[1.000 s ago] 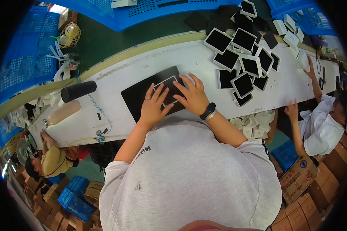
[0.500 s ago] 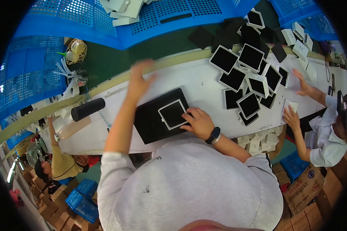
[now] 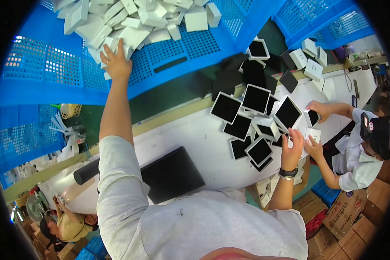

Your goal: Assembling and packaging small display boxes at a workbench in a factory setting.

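My left hand (image 3: 117, 63) reaches far forward into a blue crate, fingers spread over white boxes (image 3: 132, 34) piled in it. Its fingertips touch the nearest boxes, and none is visibly gripped. On the right, my right hand (image 3: 293, 149) is raised at the edge of a heap of shallow white box halves with black insides (image 3: 259, 151). Its fingers are apart with nothing seen between them. A flat black board (image 3: 173, 175) lies bare on the white table in front of my body.
A co-worker on the right holds a white box (image 3: 313, 135) and a black-faced piece (image 3: 312, 118). A dark cylinder (image 3: 86, 172) lies at the left of the table (image 3: 221, 169). Another person sits beyond it. More blue crates (image 3: 325, 26) stand along the far side.
My left hand has gone from above the table into the crate of boxes. My right hand has left the black board for the heap, and the white-framed piece is gone from the board.
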Demonstrator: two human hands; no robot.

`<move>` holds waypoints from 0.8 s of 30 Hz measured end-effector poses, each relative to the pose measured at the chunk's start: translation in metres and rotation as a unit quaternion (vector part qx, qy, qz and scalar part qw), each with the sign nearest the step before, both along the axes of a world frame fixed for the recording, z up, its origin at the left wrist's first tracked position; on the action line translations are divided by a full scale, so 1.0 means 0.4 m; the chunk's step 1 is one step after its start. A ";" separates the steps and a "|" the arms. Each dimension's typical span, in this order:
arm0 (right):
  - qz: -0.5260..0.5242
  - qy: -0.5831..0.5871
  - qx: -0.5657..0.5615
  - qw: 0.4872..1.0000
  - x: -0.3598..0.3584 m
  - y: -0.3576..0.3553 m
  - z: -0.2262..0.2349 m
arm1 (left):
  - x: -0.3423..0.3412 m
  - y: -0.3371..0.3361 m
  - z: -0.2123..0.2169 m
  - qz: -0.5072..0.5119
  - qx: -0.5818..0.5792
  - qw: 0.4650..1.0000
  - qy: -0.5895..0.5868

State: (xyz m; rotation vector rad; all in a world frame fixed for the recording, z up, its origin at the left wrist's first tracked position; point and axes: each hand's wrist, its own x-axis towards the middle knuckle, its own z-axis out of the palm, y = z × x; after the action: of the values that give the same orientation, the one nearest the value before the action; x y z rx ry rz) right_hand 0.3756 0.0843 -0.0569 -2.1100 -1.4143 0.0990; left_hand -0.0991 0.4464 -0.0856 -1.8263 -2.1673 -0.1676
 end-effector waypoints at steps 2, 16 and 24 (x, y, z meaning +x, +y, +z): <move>-0.007 -0.019 0.003 1.000 0.016 0.016 0.000 | -0.014 -0.001 0.011 -0.079 0.044 0.993 -0.081; 0.133 0.251 0.330 0.900 -0.076 0.599 0.152 | -0.161 -0.511 0.085 -0.051 0.115 0.908 -0.399; 0.065 0.206 0.402 0.890 -0.183 0.952 0.435 | -0.282 -0.228 0.687 -0.132 0.446 0.759 -0.456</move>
State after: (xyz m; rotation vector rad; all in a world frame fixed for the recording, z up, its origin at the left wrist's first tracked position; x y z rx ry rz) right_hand 0.3024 0.4652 0.1169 -1.2194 -1.0716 0.0048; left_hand -0.2119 0.3552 0.1893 -1.4918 -1.6231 -2.1068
